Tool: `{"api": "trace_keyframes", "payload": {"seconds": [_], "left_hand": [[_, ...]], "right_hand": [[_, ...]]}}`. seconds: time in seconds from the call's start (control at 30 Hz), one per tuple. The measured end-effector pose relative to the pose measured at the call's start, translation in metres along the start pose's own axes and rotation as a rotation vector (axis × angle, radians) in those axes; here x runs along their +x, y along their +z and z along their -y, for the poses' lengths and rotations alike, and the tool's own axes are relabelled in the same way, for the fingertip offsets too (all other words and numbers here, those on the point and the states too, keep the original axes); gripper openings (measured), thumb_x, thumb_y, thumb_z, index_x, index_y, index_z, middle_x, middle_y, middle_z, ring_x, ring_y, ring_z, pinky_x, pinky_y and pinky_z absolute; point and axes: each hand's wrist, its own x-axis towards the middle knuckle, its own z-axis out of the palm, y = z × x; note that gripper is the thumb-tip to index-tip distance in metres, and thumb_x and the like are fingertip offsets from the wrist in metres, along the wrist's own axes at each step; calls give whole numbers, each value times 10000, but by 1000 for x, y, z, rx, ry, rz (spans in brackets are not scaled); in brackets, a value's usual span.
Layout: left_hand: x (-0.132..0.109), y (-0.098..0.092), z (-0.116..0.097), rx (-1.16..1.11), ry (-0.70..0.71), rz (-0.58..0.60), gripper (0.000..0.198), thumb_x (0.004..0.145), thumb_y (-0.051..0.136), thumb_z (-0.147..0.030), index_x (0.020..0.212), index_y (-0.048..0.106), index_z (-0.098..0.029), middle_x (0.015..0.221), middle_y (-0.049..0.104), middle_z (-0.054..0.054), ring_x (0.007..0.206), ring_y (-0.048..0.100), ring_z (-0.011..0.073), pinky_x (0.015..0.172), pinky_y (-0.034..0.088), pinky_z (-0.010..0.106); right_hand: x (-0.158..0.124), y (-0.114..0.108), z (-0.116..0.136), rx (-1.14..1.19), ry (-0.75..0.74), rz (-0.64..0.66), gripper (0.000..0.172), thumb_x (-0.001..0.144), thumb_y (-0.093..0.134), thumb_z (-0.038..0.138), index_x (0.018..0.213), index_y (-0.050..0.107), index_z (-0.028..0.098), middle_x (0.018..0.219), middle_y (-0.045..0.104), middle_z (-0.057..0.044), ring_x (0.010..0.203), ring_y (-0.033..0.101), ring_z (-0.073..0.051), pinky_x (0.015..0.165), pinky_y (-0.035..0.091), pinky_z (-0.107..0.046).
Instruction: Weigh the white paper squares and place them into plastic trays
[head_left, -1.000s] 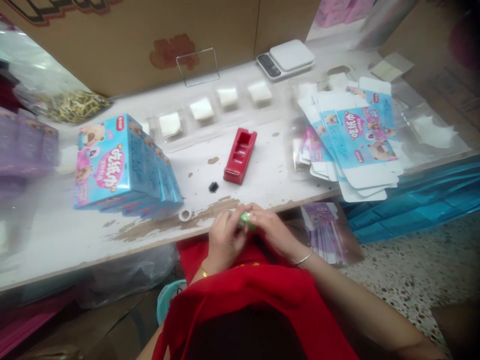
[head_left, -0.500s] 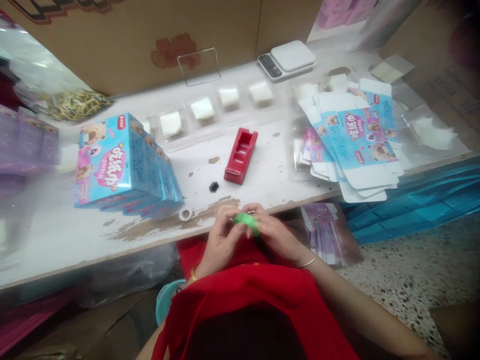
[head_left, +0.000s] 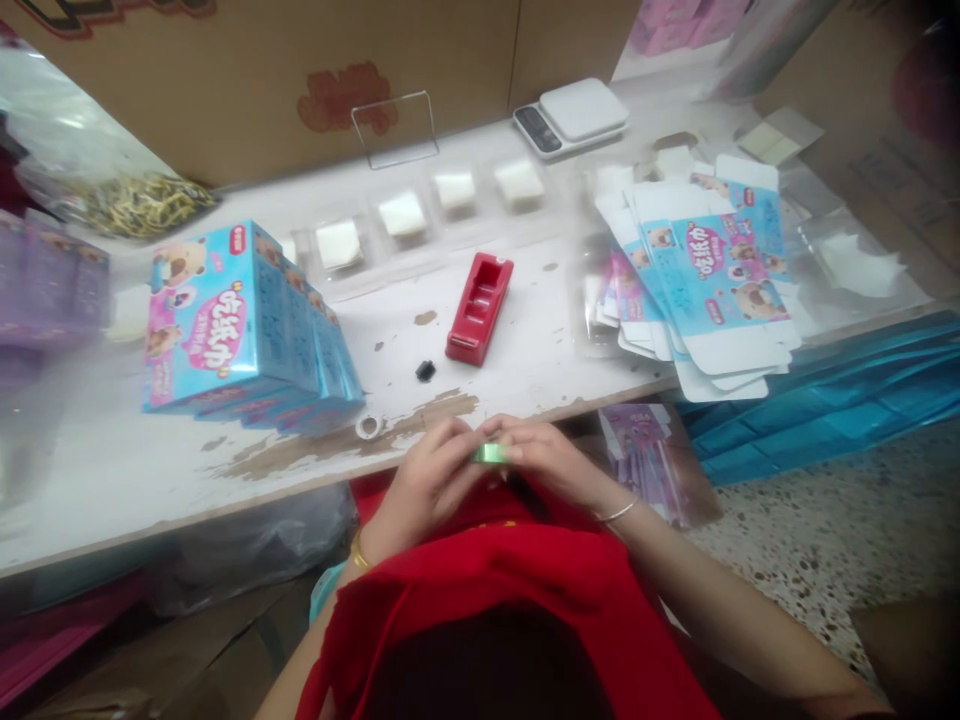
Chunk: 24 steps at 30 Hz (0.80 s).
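Just off the table's front edge, both hands hold a small roll of green tape (head_left: 490,454) between them. My left hand (head_left: 435,472) pinches it from the left, and my right hand (head_left: 553,465) grips its right side. The fingers cover much of the roll. Beyond the hands lies a red tape dispenser (head_left: 469,336) with no roll in its hollow. A small black piece (head_left: 425,371), perhaps the dispenser's hub, is beside it. Near the edge, left of my hands, rests a white tape core (head_left: 368,427).
Blue printed boxes (head_left: 196,325) stand in a row at left. Flat blue cartons (head_left: 697,270) are piled at right. Clear trays with white squares (head_left: 401,214) line the back, near a wire stand (head_left: 395,130) and a white kitchen scale (head_left: 581,110). Purple cartons (head_left: 646,455) sit below the table.
The green roll has turned so its rim faces up towards me more narrowly, and my fingers have shifted around it. The things on the table stay in place; the view shifted slightly.
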Motion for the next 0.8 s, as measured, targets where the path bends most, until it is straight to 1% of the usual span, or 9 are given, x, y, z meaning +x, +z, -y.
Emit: {"api": "trace_keyframes", "payload": {"seconds": [0.17,0.23,0.3,0.37,0.47,0.53,0.6,0.7,0.8], "left_hand": [[2,-3,2,47,35,100,250,963,505,-215,1192,602,-195,876,520,41,769,548,148,689,472,261],[5,-3,2,56,20,101,218,958,512,-217,1148,615,-189,859,513,37,757,540,147,680,463,261],[8,-3,1,31,-18,37,169,944,542,-215,1084,632,-188,844,509,28,753,531,144,676,453,258],[11,-4,-3,-53,-84,-32,131,916,596,-226,1031,645,-187,845,518,26,767,533,146,672,452,254],[13,-5,-8,-221,-169,-34,233,871,668,-249,1098,647,-202,940,564,51,867,568,175,723,484,275],[12,-6,-11,-277,-182,-8,382,854,690,-249,1226,607,-225,1061,580,76,983,571,206,821,498,319],[10,-6,-11,-284,-180,-4,502,850,693,-242,1329,543,-247,1168,563,95,1079,551,228,908,486,363],[8,-3,-9,-253,-150,-25,537,853,690,-242,1360,515,-262,1255,528,112,1190,510,259,1002,446,416],[7,5,-7,-149,-89,-78,519,864,680,-251,1355,513,-270,1297,514,123,1248,475,280,1054,394,459]], "right_hand": [[4,0,-5,-51,20,-25,276,856,609,315,610,591,189,850,536,-34,864,497,-194,807,384,-323],[5,1,-10,-50,19,-46,298,869,610,339,615,576,188,830,532,-19,811,487,-174,799,378,-313],[5,3,-15,39,26,-64,252,891,591,367,709,615,194,831,541,-10,797,485,-168,820,386,-314],[4,7,-20,197,34,-66,208,896,581,396,858,658,207,855,560,-12,822,501,-178,851,403,-326],[2,10,-24,412,92,-109,227,862,604,434,935,666,228,867,582,-12,859,532,-191,874,429,-337],[1,10,-25,501,154,-174,225,827,631,458,877,658,239,823,587,-3,848,545,-191,876,443,-337],[1,9,-24,557,189,-213,255,798,652,489,749,620,241,750,569,3,802,547,-192,873,457,-347],[4,7,-21,608,212,-210,372,798,646,533,607,521,239,680,531,2,742,544,-199,859,479,-380],[6,6,-19,668,231,-237,374,834,639,509,608,522,235,638,506,15,715,544,-190,843,486,-378]]}}
